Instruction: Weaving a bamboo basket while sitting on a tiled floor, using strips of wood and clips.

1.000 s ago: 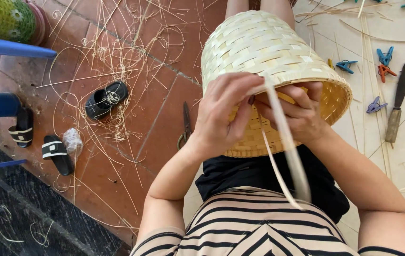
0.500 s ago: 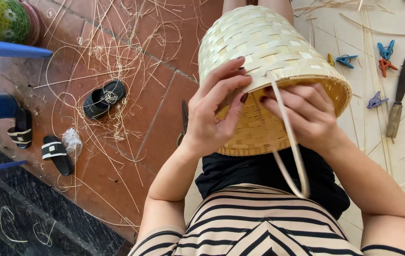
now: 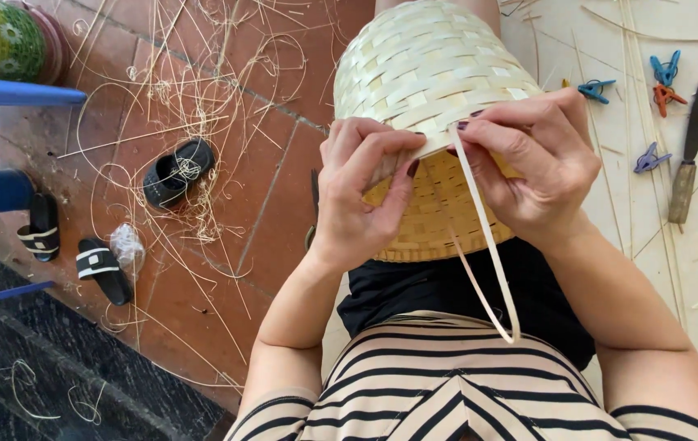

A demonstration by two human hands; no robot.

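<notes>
The left hand (image 3: 361, 192) is curling its fingers over the rim of a pale woven basket (image 3: 431, 73), thumb and forefinger pinching the edge. Just beside it, the right hand (image 3: 533, 163) is closing on the same rim and seems to be pinching the top of a flat bamboo strip (image 3: 488, 245), though its fingertips are partly hiding the grip. The strip is hanging down from between the two hands, looping toward the striped shirt (image 3: 447, 384) below them. The basket is lying on its side in the lap, its open mouth turned toward the person and its closed end pointing away from the hands.

Out beyond the right hand, coloured clips (image 3: 663, 77) and a dark-bladed knife with a wooden handle (image 3: 688, 155) are lying on a light surface. Out beyond the left hand, loose straw-like shavings (image 3: 177, 98) are littering red floor tiles (image 3: 275, 196), where a small black shoe (image 3: 176, 171) and a pair of black striped sandals (image 3: 100, 265) are sitting well apart from the hands.
</notes>
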